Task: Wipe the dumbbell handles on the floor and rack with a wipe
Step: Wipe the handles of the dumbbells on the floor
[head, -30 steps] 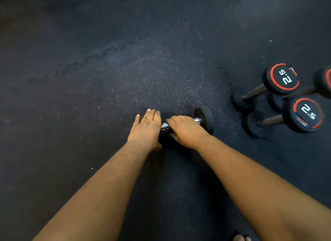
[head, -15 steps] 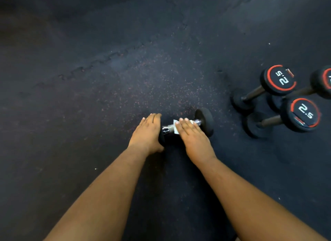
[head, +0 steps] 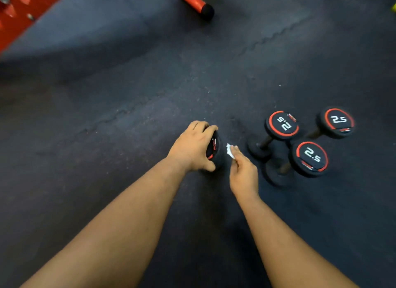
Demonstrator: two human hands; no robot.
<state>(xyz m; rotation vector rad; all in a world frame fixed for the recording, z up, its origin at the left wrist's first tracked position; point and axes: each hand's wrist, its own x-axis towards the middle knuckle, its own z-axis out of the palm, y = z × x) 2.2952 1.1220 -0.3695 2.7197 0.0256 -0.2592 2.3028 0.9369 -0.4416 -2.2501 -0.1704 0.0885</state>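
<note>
My left hand [head: 192,147] grips the top end of a black dumbbell [head: 214,149] with red markings, tipped up on end on the dark rubber floor; its handle is hidden. Just right of it, my right hand [head: 243,173] pinches a small white wipe [head: 229,150] at the fingertips, clear of the dumbbell. Three more black dumbbells marked 2.5 stand on end to the right: one [head: 281,126] nearest the middle, one [head: 311,159] in front, one [head: 337,121] at the far right.
A red bar with a black end cap [head: 198,2] lies at the top centre. A red surface with small objects [head: 19,11] fills the top left corner. Jagged seams [head: 276,35] run across the floor mats.
The dumbbell lay flat with my right hand wiping its handle; now my left hand has tipped it upright and my right hand has drawn back with the wipe. The view has lifted.
</note>
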